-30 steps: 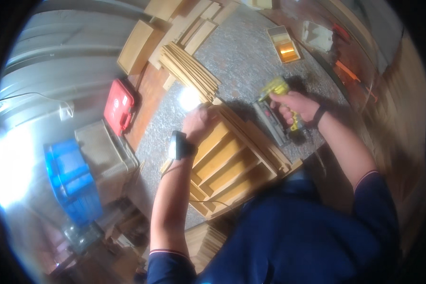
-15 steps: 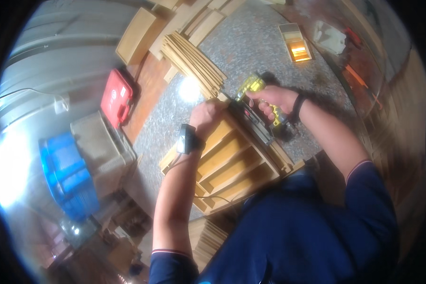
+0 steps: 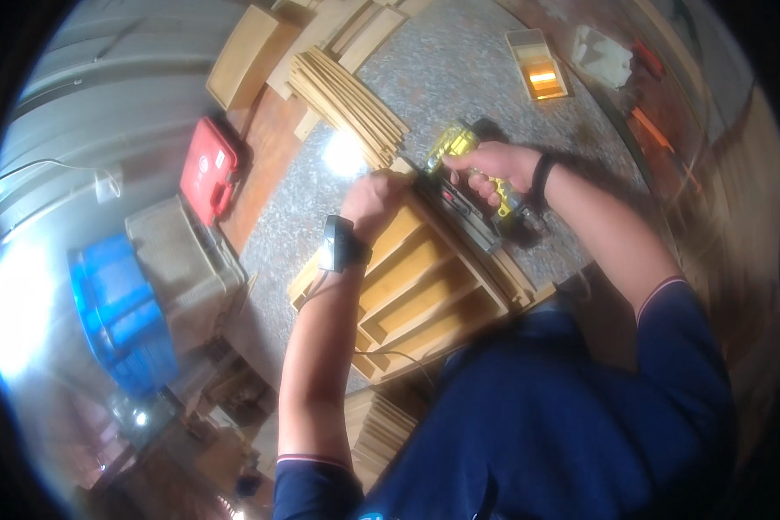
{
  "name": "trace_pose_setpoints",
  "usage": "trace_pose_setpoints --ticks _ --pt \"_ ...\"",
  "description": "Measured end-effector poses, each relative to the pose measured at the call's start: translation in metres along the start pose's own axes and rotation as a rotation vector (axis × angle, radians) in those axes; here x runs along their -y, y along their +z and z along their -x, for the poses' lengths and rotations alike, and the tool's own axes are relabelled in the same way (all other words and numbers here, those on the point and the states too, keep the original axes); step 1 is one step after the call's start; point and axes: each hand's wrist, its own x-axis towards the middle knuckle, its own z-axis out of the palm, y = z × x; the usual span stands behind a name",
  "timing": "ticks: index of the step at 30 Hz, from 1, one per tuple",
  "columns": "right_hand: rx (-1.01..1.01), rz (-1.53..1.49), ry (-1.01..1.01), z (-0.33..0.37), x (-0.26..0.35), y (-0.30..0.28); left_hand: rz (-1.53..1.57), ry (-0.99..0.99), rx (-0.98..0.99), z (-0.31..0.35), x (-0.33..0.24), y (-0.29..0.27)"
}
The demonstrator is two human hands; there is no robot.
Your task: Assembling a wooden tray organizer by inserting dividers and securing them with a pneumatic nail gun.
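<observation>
My right hand (image 3: 492,165) grips a yellow and black nail gun (image 3: 470,186), its nose set against the far end of a slatted wooden frame (image 3: 425,286) lying on the grey speckled worktop (image 3: 459,69). My left hand (image 3: 371,199) presses down on the frame's far corner, just left of the tool's tip. A dark watch sits on my left wrist and a dark band on my right wrist. The frame's near end runs under my blue shirt.
A stack of thin wooden strips (image 3: 347,104) lies just beyond the frame. Flat boards (image 3: 243,52) lie at the far left, a small open wooden box (image 3: 539,65) at the far right. A red case (image 3: 208,169), a grey box (image 3: 182,260) and a blue crate (image 3: 121,316) sit left.
My right hand has carried the nail gun leftward to the frame's far corner, close to my left hand. The left hand has stayed on that corner.
</observation>
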Motion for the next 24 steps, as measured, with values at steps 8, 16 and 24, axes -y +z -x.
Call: trace_pose_setpoints --ticks 8,16,24 --pt "-0.024 0.024 0.065 0.053 -0.073 0.004 0.01 -0.044 0.028 0.004 0.0 0.003" --pt "-0.041 -0.027 0.143 0.103 -0.147 -0.013 -0.026 -0.06 -0.065 -0.005 -0.004 0.013" --pt "-0.061 -0.048 0.08 0.114 -0.172 0.024 0.244 -0.191 -0.131 0.04 0.0 0.019"
